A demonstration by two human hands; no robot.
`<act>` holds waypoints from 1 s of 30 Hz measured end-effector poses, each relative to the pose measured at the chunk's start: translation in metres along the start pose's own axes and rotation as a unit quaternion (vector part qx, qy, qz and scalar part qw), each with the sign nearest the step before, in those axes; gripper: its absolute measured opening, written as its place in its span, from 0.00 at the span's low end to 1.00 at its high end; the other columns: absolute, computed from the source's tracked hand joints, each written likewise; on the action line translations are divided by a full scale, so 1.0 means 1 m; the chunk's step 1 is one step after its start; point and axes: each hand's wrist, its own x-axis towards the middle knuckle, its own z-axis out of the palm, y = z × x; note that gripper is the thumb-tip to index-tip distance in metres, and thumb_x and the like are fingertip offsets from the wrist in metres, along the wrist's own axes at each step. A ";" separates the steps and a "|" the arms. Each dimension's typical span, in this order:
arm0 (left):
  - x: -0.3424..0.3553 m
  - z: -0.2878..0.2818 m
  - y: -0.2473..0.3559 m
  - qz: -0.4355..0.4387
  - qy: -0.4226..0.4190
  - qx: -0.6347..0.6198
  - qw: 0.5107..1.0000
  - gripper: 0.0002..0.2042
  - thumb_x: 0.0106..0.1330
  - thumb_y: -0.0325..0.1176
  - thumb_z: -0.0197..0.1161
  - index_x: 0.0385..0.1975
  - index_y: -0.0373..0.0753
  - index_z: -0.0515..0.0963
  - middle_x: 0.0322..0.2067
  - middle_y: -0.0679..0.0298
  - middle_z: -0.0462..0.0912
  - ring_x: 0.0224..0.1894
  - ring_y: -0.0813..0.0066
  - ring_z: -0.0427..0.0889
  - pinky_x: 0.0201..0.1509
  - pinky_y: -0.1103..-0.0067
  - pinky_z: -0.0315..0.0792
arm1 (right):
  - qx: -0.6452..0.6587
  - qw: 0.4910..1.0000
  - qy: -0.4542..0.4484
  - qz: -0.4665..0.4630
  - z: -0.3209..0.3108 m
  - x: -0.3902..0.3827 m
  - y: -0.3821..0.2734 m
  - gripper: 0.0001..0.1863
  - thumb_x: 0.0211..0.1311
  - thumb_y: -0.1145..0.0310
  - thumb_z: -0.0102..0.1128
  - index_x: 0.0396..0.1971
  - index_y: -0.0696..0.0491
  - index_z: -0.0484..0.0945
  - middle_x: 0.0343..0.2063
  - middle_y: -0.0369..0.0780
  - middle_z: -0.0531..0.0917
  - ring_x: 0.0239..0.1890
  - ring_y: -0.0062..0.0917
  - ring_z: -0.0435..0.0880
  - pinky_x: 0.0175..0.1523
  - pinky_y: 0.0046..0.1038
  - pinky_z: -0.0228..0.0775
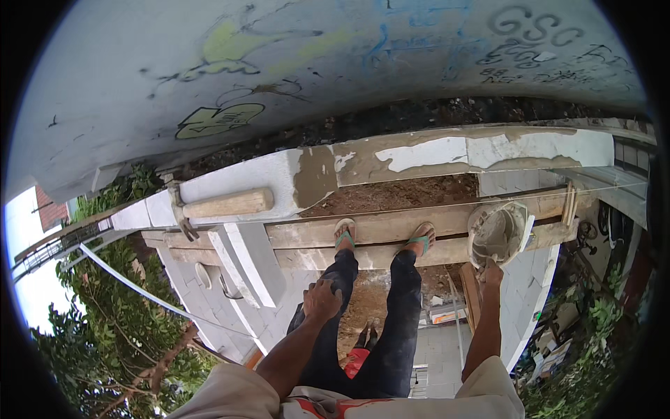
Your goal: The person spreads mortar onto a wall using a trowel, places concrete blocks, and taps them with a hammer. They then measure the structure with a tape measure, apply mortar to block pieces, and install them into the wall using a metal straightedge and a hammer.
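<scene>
At the near rim of a round bucket (515, 216) of wet grey mortar (494, 234), my right hand (490, 272) is closed on what looks like a trowel's handle; the blade is hard to make out against the mortar. My left hand (322, 300) rests over my left knee with slightly bent fingers and holds nothing. Beyond my feet runs a low wall of white blocks (230, 183), its top partly coated with grey mortar (315, 174). A claw hammer (227, 204) with a thick wooden handle lies on those blocks at the left.
I stand in sandals on wooden planks (307, 234) high above the ground. Two white block pieces (255, 262) lie across the planks at left. A taut string runs along the wall. Below, between my legs, is a person in red (356, 362). A painted grey wall (335, 63) rises beyond.
</scene>
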 end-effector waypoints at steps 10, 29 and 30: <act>-0.071 0.056 -0.164 -0.153 0.043 -0.183 0.970 0.29 0.64 0.46 0.73 0.65 0.44 0.78 0.66 0.56 0.78 0.73 0.48 0.70 0.72 0.46 0.67 | -0.443 0.878 -0.181 -0.019 0.068 -0.156 -0.004 0.17 0.64 0.73 0.63 0.53 0.55 0.86 0.20 0.35 0.80 0.18 0.23 0.81 0.23 0.28 0.74; 0.076 0.243 -0.550 -0.463 0.136 -0.476 0.735 0.69 0.48 0.45 0.89 0.84 0.37 0.41 0.81 0.44 0.48 0.84 0.43 0.49 0.84 0.47 0.49 | -0.554 -0.112 -0.510 -0.648 0.742 -0.530 0.493 0.39 0.69 0.68 0.64 0.79 0.49 0.63 0.74 0.47 0.68 0.80 0.41 0.62 0.83 0.53 0.50; 0.083 0.252 -0.563 -0.460 0.129 -0.481 0.735 0.69 0.48 0.45 0.89 0.84 0.37 0.41 0.81 0.44 0.48 0.84 0.43 0.49 0.84 0.47 0.49 | -0.561 -0.116 -0.508 -0.643 0.759 -0.526 0.523 0.39 0.69 0.68 0.64 0.79 0.49 0.63 0.74 0.47 0.68 0.80 0.41 0.62 0.83 0.53 0.50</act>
